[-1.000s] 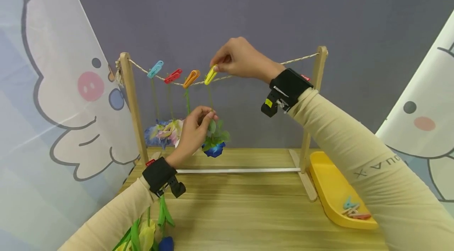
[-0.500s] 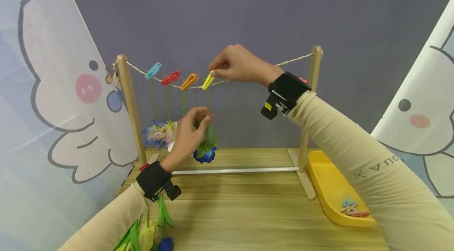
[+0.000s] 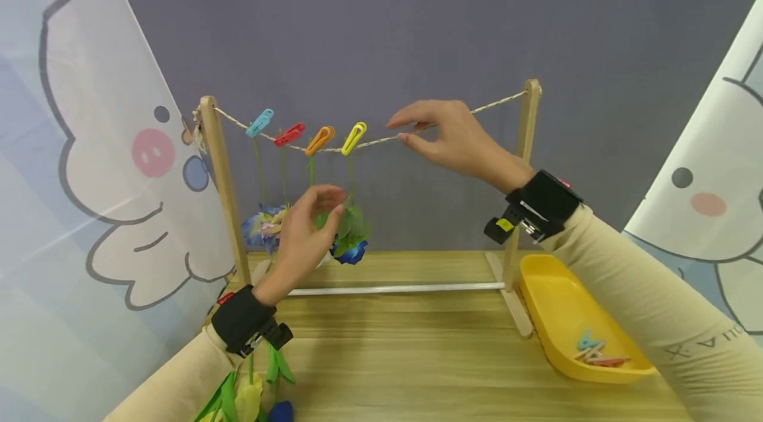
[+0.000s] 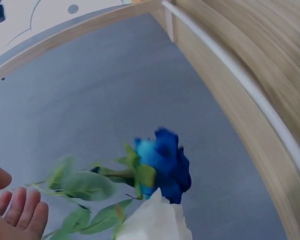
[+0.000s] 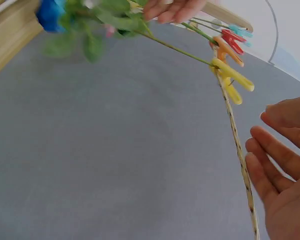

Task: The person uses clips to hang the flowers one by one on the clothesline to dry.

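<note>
A blue rose (image 3: 350,251) hangs head down by its stem from a yellow clothespin (image 3: 354,138) clipped on the rope (image 3: 381,140). My left hand (image 3: 306,233) is beside its leaves, thumb and fingers apart, holding nothing. My right hand (image 3: 459,140) is to the right of the yellow clothespin, fingers relaxed and spread from the thumb, close to the rope. Left of it, orange (image 3: 320,140), red (image 3: 289,134) and blue (image 3: 259,122) clothespins hold further stems. A white flower (image 4: 155,220) shows near the rose in the left wrist view; my left hand partly hides the hanging blooms in the head view.
Wooden posts (image 3: 524,137) carry the rope, joined below by a white rod (image 3: 393,289). On the right is a yellow tray (image 3: 539,316) with several clothespins (image 3: 596,352). Yellow tulips (image 3: 247,399) and a blue flower (image 3: 280,411) lie at the front left.
My right hand has let go of the yellow clothespin and moved right. My left hand has released the rose's stem and drawn slightly left and down. The rose now hangs from the rope.
</note>
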Demonstrator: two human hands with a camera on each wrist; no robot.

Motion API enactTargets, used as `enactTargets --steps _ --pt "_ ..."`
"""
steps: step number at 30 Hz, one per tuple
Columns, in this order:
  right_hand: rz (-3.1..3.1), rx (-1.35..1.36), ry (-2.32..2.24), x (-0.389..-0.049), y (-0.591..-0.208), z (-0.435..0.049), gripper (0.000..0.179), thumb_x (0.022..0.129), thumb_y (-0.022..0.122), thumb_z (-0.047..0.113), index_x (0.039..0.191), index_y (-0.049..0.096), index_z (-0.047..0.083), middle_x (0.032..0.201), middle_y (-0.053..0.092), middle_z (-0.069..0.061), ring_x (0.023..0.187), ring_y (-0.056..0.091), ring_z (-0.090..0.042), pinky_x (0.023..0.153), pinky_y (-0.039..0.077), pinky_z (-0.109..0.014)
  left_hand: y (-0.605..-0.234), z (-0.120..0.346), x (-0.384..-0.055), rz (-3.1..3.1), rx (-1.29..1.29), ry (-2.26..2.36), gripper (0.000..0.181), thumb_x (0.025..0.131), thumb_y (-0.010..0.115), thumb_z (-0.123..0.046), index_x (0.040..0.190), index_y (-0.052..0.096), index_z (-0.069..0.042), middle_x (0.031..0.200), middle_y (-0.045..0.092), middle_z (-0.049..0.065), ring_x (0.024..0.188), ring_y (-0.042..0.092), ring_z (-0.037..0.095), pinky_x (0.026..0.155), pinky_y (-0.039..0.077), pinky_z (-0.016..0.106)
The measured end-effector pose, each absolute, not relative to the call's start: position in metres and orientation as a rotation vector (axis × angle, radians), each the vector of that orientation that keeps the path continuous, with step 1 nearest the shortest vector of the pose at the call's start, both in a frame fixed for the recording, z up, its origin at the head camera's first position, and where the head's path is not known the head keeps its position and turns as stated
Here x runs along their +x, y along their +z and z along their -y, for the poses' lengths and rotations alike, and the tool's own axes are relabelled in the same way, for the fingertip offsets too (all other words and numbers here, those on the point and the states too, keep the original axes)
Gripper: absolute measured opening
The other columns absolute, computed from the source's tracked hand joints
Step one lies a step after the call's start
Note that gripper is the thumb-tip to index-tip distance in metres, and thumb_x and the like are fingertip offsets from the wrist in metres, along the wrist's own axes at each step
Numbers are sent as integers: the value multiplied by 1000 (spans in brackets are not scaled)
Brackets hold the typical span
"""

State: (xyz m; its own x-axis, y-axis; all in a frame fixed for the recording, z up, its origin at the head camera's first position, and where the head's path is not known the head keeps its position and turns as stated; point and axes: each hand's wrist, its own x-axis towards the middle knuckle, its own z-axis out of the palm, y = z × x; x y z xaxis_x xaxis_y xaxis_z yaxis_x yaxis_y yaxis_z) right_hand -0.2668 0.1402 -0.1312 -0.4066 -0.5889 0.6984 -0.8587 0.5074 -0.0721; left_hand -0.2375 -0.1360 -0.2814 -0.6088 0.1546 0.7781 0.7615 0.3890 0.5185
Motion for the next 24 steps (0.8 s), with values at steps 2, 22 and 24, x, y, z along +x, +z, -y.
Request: enactTargets --steps 2,22,24 --pt "2072 1190 545 -262 -140 -150 20 98 70 10 117 78 11 122 73 -2 114 65 -20 97 53 -42 -284 141 -233 1992 -779 -1190 25 103 63 -7 128 63 -7 121 67 9 111 64 22 100 51 34" --pt "2190 991 452 -221 -234 -280 33 87 72 -7 108 81 17 98 77 8 81 67 -5 66 46 -13 -330 203 -195 2040 -648 -955 13 95 70 2 102 75 -7 88 73 0 64 59 8 61 47 19" --pt "2248 945 436 -216 -243 -290 31 89 71 -5 108 81 17 97 77 8 80 67 -6 62 45 -15 -337 207 -195 2070 -638 -971 12 95 71 3 101 75 -6 85 73 -2 63 59 8 59 47 19"
